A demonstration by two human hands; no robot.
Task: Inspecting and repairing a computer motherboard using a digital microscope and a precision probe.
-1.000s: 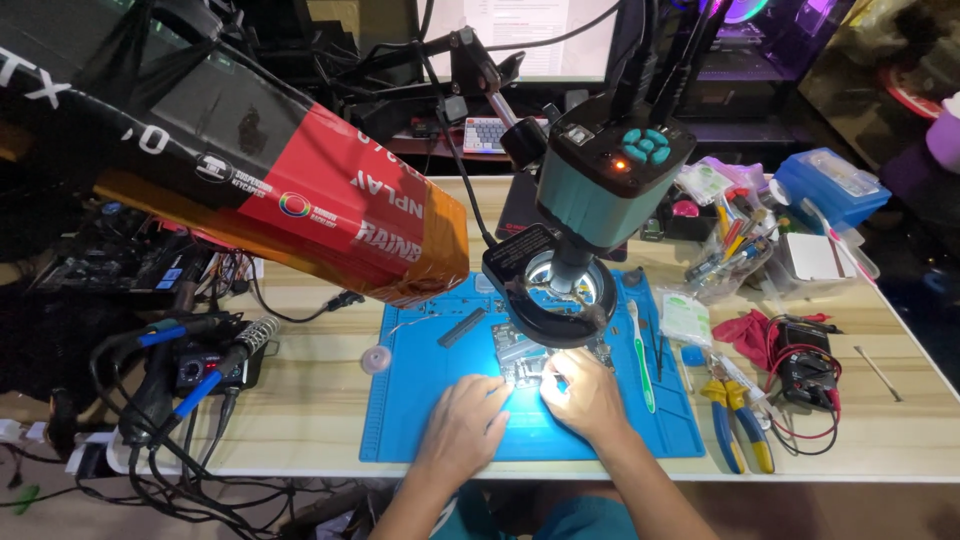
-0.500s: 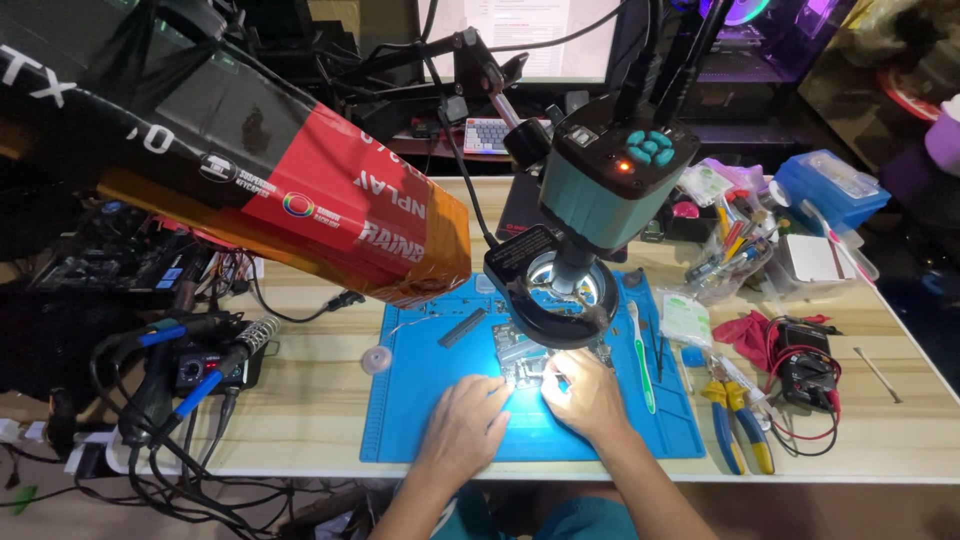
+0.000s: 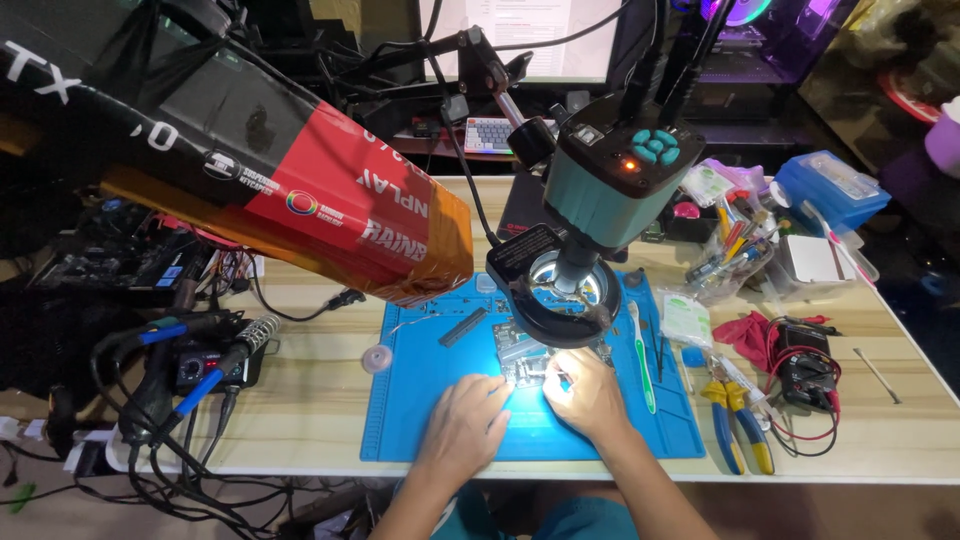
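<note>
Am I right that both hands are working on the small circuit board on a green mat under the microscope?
Not quite: the mat is blue, not green, as the head view shows. The rest holds: the left hand and right hand are both at the small circuit board under the microscope.

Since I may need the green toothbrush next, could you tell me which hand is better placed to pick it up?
Right, probably: the right hand lies just beside the green toothbrush on the blue mat; the left hand is farther away.
</note>
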